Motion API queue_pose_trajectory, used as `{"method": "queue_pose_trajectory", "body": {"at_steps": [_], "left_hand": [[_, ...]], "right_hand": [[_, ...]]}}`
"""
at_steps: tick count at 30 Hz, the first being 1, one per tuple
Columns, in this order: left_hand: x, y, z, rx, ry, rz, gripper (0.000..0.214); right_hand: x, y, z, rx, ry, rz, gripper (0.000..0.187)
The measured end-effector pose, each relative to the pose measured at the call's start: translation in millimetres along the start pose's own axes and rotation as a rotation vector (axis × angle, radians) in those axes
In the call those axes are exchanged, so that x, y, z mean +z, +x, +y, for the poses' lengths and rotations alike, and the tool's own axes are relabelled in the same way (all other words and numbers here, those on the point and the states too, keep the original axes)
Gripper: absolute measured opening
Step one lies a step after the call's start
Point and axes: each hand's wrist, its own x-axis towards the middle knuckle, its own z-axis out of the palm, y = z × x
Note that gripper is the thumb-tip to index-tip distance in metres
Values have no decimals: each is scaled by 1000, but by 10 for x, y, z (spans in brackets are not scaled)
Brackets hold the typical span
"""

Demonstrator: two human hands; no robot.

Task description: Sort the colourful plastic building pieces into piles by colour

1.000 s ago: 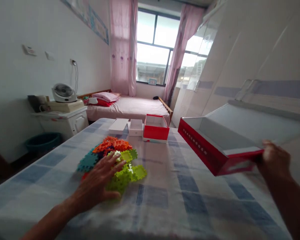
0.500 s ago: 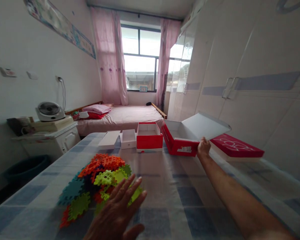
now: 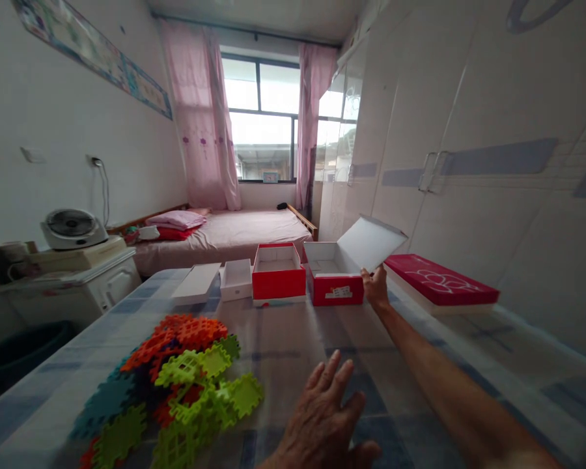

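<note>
Nearest us, our left hand (image 3: 318, 417) is spread, holding nothing, in front of the lidded box (image 3: 336, 283); flat, toothed tiles (image 3: 183, 369) heap to the box's front left. Our right hand (image 3: 376, 288) grips that cardboard box's right edge on the cloth-covered worktop (image 3: 278, 365).

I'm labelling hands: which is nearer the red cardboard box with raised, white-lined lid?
Right: right hand at the right side of the box; left hand apart, in front of it.

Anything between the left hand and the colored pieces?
Nothing visible: just tablecloth shows between the left hand and the colored pieces. The right hand is at the open-lidded red box, outside that path.
</note>
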Motion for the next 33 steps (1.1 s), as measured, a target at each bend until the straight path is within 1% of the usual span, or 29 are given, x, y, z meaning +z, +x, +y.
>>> {"method": "queue_pose_trajectory", "body": {"at_steps": [2, 5, 8, 10, 13, 15, 17, 19, 22, 24, 25, 27, 29, 33], "left_hand": [[123, 13, -3, -19, -18, 4, 45], [340, -31, -56, -3, -11, 51, 40], [511, -101, -131, 49, 6, 128, 34], [560, -132, -169, 93, 10, 171, 31], [551, -135, -187, 131, 9, 189, 26], [529, -121, -182, 141, 17, 185, 24], [517, -109, -177, 149, 37, 181, 22], [519, -109, -182, 153, 52, 178, 20], [530, -121, -204, 154, 54, 188, 18], [538, -127, -219, 159, 50, 208, 18], [545, -129, -226, 160, 46, 216, 18], [575, -133, -243, 164, 36, 218, 18], [638, -143, -267, 167, 29, 236, 19], [802, -182, -325, 161, 22, 306, 18]], "right_hand": [[-82, -87, -41, -52, -21, -43, 51], [-228, -222, -61, -144, -104, -124, 59], [-450, -283, 1, -207, -348, -183, 59], [-665, -256, 92, -191, -552, -141, 57], [-1060, -158, 274, -129, -796, 14, 56], [-1312, -91, 400, -72, -885, 73, 58], [-1512, -39, 507, -15, -903, 61, 60], [-1645, 4, 583, 77, -805, 63, 65], [-1744, 69, 646, 348, -488, 206, 72], [-1774, 117, 671, 511, -325, 289, 65], [-1785, 143, 683, 560, -274, 302, 58], [-1799, 200, 705, 614, -183, 307, 45], [-1804, 264, 720, 646, -90, 323, 37], [-1794, 392, 724, 662, 49, 360, 33]]}}
